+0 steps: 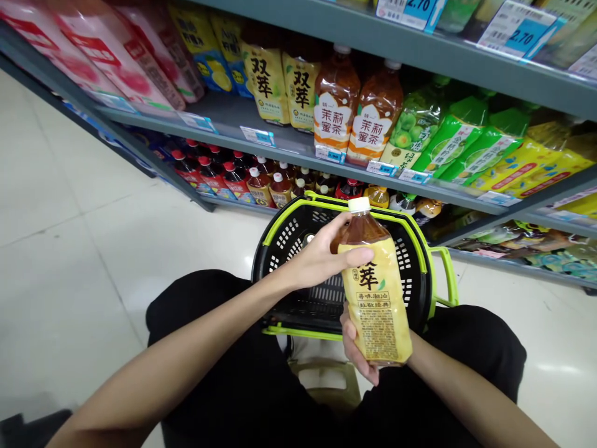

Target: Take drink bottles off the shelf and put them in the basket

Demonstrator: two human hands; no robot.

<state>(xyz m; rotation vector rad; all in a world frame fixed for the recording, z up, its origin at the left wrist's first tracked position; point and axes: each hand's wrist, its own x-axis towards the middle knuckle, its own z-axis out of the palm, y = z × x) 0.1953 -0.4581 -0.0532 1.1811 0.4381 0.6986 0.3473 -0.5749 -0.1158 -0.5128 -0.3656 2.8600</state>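
- Nearest, we log two legs in black trousers (224, 354), spread apart, knees on either side of the basket.
- Right hand (357, 348): we see it partly closed round the bottle's lower part, fingers showing along one side; its palm is hidden behind the bottle.
- Bottle (377, 305): held in both hands, slightly tilted, white cap up, yellow label facing us, brown liquid visible above the label.
- Left hand (326, 249): we find it gripping the bottle just below the neck, thumb laid across the label.
- Basket (321, 308): black, perforated, lime-green trim; it lies beneath and beyond the bottle.
- Bottom shelf: we record dark bottles with red caps (233, 177).
- Middle shelf: yellow-labelled bottles (265, 81) beside two orange-and-white-labelled bottles (333, 112), then green packs (450, 137).
- Above, we read "2.70" on a price tag (517, 34).
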